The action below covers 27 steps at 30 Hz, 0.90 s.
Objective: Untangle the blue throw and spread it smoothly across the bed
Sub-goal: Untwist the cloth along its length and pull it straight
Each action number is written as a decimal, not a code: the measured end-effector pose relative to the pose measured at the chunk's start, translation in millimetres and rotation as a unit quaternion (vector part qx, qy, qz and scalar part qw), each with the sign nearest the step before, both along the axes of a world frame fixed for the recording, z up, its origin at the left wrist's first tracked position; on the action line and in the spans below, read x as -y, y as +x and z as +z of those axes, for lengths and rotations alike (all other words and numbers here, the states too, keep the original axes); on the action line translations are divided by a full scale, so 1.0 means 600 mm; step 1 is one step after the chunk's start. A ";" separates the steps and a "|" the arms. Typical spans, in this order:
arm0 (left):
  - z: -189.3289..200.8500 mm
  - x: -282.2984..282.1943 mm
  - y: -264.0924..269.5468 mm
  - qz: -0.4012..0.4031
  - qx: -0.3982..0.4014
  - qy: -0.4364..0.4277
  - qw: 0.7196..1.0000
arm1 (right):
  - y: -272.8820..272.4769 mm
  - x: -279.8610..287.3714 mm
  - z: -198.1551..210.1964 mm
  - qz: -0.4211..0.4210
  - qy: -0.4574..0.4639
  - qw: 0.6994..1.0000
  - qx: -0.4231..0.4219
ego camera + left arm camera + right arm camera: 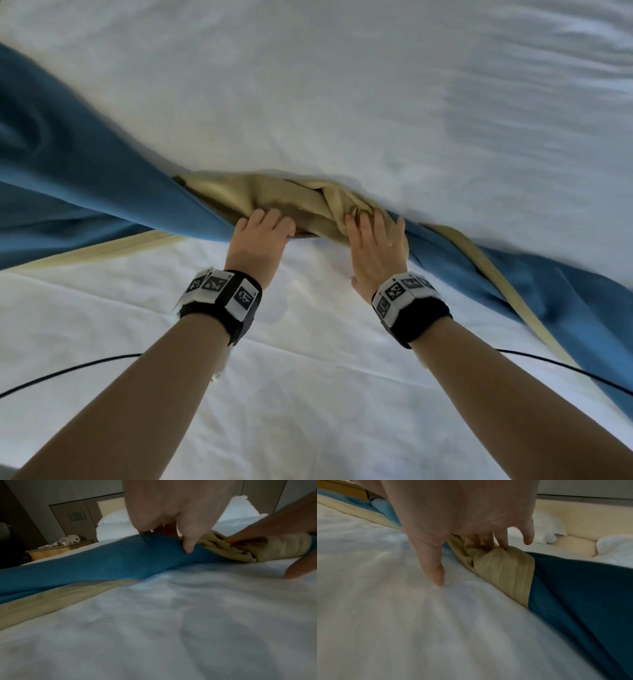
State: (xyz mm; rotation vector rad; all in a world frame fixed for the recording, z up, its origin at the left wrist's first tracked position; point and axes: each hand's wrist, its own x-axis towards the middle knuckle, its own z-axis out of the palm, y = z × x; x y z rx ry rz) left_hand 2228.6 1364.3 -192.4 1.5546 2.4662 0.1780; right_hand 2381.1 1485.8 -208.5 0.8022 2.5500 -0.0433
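Observation:
The blue throw with its beige border lies twisted across the white bed, tied into a beige knot at the middle. My left hand grips the throw at the knot's left end, thumb on the blue cloth and fingers curled over the top. My right hand rests on the knot's right side. Its fingertips push into the knot's folds while its thumb touches the sheet, apart from the cloth.
White bedding spreads all around the throw. Thin black cables trail from both wrists over the sheet. A wooden nightstand and a second bed stand beyond. White pillows lie against a cream headboard.

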 end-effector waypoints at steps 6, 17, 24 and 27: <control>0.046 0.001 0.003 0.067 0.111 0.217 0.968 | -0.024 -0.010 0.012 -0.072 0.005 0.995 -0.061; 0.060 -0.038 0.010 0.155 0.059 0.269 0.949 | -0.007 -0.040 0.040 -0.229 -0.279 0.915 -0.179; 0.002 0.033 0.071 0.234 0.253 0.046 0.938 | -0.003 -0.087 0.066 -0.260 -0.325 0.885 -0.210; -0.006 0.027 0.082 0.336 0.421 0.074 0.839 | 0.000 -0.082 0.073 -0.264 -0.360 0.878 -0.173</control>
